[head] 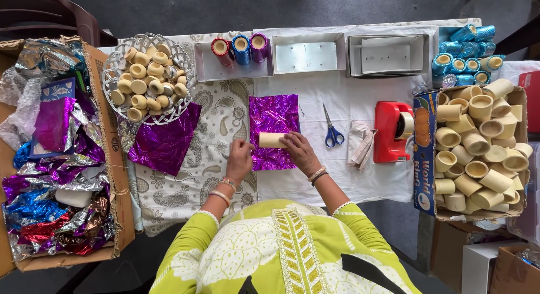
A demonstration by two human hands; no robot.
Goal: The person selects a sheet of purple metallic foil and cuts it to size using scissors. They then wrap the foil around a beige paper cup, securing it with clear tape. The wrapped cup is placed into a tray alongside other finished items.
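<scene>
A cream cardboard tube (270,140) lies on its side on a square sheet of purple foil (273,118) spread on the white tablecloth (349,105). My right hand (301,151) holds the tube's right end and presses on the foil. My left hand (239,158) sits at the foil's left edge beside the tube's other end, fingers bent on the sheet. Whether it pinches the foil is hard to tell.
Blue-handled scissors (333,132) and a red tape dispenser (392,131) lie right of the foil. A box of bare tubes (478,147) stands far right, wrapped tubes (241,49) in trays behind. A wire basket of small rings (147,77), another purple sheet (164,142) and a box of foil scraps (53,159) are left.
</scene>
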